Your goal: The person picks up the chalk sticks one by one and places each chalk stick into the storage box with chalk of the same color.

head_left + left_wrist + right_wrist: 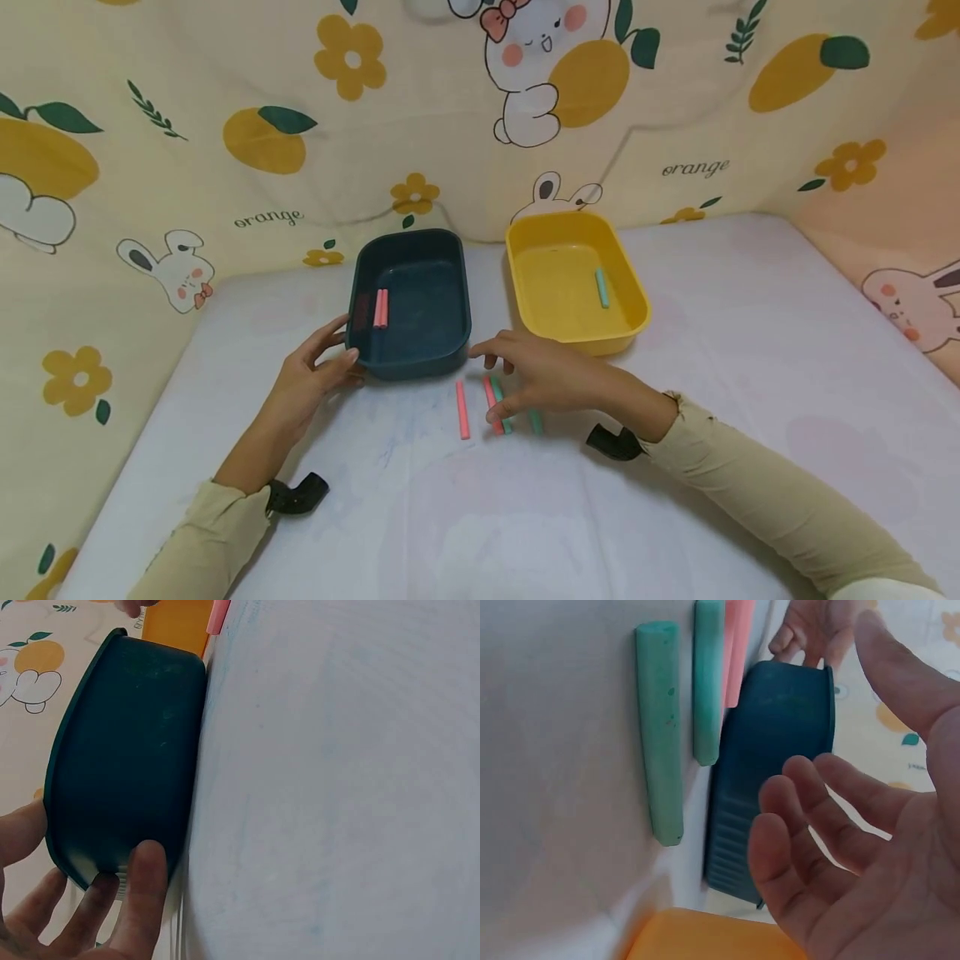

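Observation:
The left hand rests its spread fingers against the outer front-left corner of the dark teal bin; the left wrist view shows those fingertips on the wall. Two pink chalk sticks lie inside this bin. The right hand hovers over the chalk on the table, fingers loosely bent with nothing between them. Beneath and beside it lie a pink chalk stick, another pink one beside a green chalk stick, and a separate green stick. The hand partly covers them in the head view.
A yellow bin stands right of the teal one, a green chalk stick inside. White cloth with faint blue smudges covers the table. Behind hangs a printed curtain. Black wrist mounts stick out from both sleeves.

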Tool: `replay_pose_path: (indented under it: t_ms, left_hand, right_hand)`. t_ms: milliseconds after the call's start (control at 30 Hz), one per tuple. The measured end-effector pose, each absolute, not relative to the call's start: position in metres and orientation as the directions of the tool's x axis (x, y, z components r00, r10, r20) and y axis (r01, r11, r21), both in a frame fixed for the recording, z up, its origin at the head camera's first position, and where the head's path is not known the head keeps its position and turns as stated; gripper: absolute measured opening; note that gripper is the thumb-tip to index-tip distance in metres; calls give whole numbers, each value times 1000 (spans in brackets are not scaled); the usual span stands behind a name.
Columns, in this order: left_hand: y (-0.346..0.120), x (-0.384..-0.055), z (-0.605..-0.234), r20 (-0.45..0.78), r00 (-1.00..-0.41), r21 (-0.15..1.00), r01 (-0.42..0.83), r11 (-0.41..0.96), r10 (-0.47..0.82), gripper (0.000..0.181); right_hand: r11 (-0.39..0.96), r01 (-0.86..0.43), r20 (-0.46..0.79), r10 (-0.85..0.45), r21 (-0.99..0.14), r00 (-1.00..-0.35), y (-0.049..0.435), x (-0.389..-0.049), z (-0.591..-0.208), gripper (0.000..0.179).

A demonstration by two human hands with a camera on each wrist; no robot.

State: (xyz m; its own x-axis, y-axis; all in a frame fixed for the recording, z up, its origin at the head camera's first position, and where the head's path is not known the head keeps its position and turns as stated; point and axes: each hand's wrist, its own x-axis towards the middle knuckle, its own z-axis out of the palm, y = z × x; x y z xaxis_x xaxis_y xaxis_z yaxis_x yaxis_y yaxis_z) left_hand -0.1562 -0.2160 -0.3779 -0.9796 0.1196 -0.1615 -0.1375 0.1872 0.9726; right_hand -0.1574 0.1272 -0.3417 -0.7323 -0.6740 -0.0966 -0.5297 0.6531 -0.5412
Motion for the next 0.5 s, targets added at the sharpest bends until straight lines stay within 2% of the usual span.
replay_pose_path:
  t_ms: [200, 500]
  left_hand:
    - [-215, -157, -377, -165, -978, 972, -139, 191, 127, 67]
    - [-216, -155, -376, -168, -978, 970, -142, 195, 122, 67]
  right_hand:
    - [704, -557, -138, -666, -442, -733, 125, -156, -347, 89]
    - [779, -486, -223, -595, -396, -772, 123, -152, -349, 92]
